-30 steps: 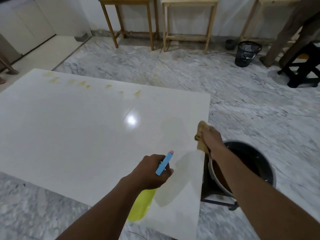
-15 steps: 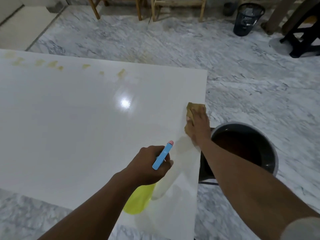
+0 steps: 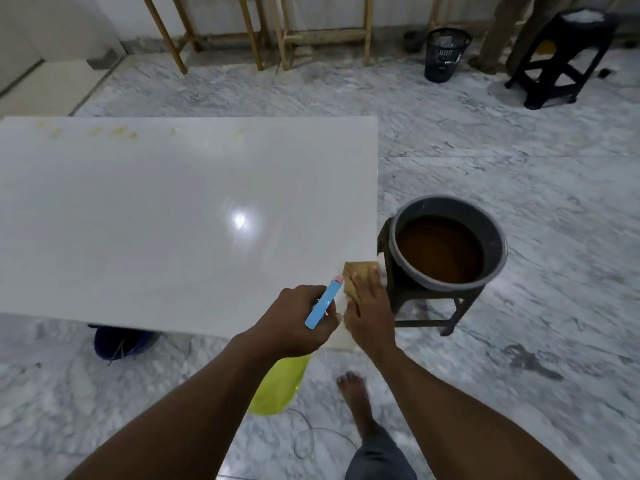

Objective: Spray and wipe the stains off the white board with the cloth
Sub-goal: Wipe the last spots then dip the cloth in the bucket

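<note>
Stains (image 3: 119, 132), yellowish smears, line the far edge of the white board (image 3: 138, 220) toward its far-left corner, well apart from both hands, so that stretch looks not yet cleaned. Under the near edge a blue basin (image 3: 117, 341) peeks out. The left hand (image 3: 298, 317) has its fingers curled round the neck of the spray bottle (image 3: 280, 386); the yellow body hangs below the near edge and the blue nozzle points up across the board, seemingly held ready for a squirt. Just beside it, the right hand (image 3: 369, 306) lies with fingers straight, pressing the cloth (image 3: 356, 271) flat on the near-right corner, the flat palm likely spreading pressure for wiping. Just beside the right edge stands a bucket (image 3: 450, 206) of brown water on a dark stool (image 3: 422, 322), probably placed near for rinsing
</note>
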